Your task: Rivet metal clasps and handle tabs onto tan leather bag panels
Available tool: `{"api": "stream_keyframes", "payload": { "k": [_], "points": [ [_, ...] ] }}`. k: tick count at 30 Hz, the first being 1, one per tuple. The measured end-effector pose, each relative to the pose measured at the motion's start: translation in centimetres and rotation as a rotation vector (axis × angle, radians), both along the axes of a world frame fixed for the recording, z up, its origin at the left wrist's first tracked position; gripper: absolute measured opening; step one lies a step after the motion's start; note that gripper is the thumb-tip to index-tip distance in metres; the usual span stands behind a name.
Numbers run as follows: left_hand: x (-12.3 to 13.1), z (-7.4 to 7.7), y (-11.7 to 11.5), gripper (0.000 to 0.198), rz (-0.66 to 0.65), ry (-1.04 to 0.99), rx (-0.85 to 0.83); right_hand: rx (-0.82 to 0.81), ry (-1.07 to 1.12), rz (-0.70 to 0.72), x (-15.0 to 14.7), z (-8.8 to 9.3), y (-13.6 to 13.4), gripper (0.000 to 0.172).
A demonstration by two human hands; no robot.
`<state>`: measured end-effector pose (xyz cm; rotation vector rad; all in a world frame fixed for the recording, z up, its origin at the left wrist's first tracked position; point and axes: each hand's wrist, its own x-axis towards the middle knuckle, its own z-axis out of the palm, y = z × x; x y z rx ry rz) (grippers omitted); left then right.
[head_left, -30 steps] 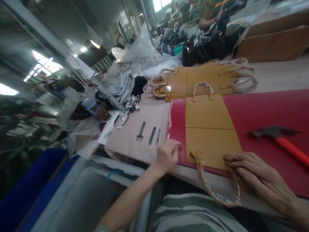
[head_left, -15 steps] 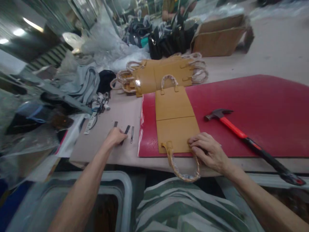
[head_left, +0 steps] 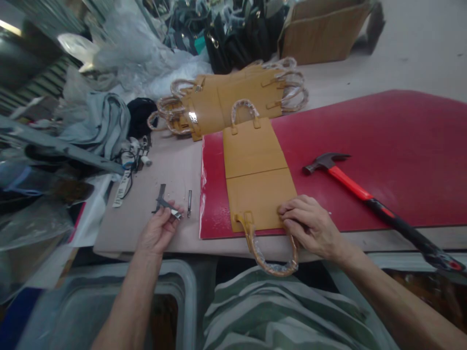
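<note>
My left hand (head_left: pixel 160 228), palm turned up, grips a dark flat strip tool (head_left: pixel 168 206) with a pale, shiny end. A second dark flat strip (head_left: pixel 162 192) lies just beyond it, and a slim metal rod tool (head_left: pixel 189 203) rests to its right. My right hand (head_left: pixel 310 226) is closed at the lower right corner of a tan leather bag panel (head_left: pixel 259 194), where its fingers hide one handle tab. The panel's plastic-wrapped handle (head_left: pixel 273 267) hangs over the table edge. Under the panel is a red mat (head_left: pixel 386 146), with a claw hammer (head_left: pixel 350 189) lying on it.
Behind the panel, more tan bag panels (head_left: pixel 237 99) lie stacked with wrapped handles. Black bags (head_left: pixel 237 48) and a cardboard box (head_left: pixel 324 34) stand at the back. Cloth and plastic sheeting (head_left: pixel 146 63) crowd the left. A grey plastic bin (head_left: pixel 186 272) sits below the table's edge.
My left hand has lifted the dark strip tool from the table and turned palm up. My right hand stays at the panel's corner. The view has shifted slightly.
</note>
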<state>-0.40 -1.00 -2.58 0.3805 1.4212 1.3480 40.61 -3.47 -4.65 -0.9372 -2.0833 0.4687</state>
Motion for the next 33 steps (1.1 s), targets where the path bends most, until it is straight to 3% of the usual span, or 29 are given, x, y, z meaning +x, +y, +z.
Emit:
{"api": "stream_keyframes", "payload": {
  "k": [7, 14, 17, 25, 33],
  "points": [
    [5.1, 0.0, -0.6, 0.049, -0.132, 0.116, 0.194, 0.012, -0.012, -0.013, 0.0, -0.1, 0.2, 0.009],
    [13.3, 0.3, -1.3, 0.025, -0.381, 0.329, 0.455, -0.003, -0.004, -0.050, -0.3, 0.4, 0.2, 0.010],
    [15.7, 0.0, -1.8, 0.014, -0.490, 0.448, 0.530, -0.010, -0.008, -0.038, -0.3, 0.5, 0.2, 0.010],
    [16.5, -1.7, -2.3, 0.012, -0.565, 0.669, 0.660, -0.030, 0.012, -0.011, -0.1, 0.2, 0.2, 0.008],
    [16.9, -1.4, -2.4, 0.008, -0.551, 0.702, 0.653, -0.051, 0.013, -0.022, 0.0, 0.3, 0.2, 0.010]
  ]
}}
